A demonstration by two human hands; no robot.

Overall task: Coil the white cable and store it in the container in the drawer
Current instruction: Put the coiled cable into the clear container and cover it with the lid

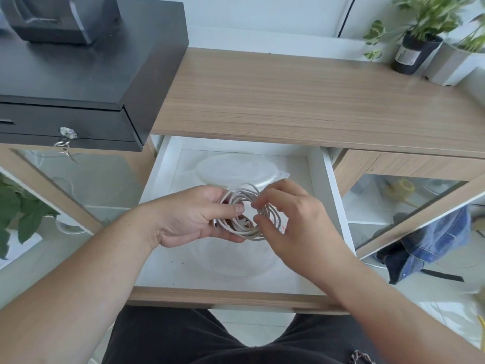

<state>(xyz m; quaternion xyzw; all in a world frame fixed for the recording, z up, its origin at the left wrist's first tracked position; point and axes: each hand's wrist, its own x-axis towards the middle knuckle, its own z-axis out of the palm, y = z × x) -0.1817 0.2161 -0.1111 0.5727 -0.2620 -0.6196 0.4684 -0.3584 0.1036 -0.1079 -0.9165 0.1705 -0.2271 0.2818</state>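
Note:
The white cable (242, 197) is wound into a round coil of several loops, held above the open white drawer (162, 177). My left hand (189, 215) grips the coil's left side, thumb across the loops. My right hand (291, 219) pinches the coil's right side with thumb and fingertips. A clear round container (236, 261) sits in the drawer under my hands, faint and partly hidden. Its whitish lid (231, 168) lies flat farther back in the drawer.
A wooden desk top (301, 101) runs behind the drawer. A black cash box (78, 82) with keys stands at the left. Potted plants (417, 35) sit at the back right. Glass cabinet doors flank the drawer; blue cloth (430, 245) lies at lower right.

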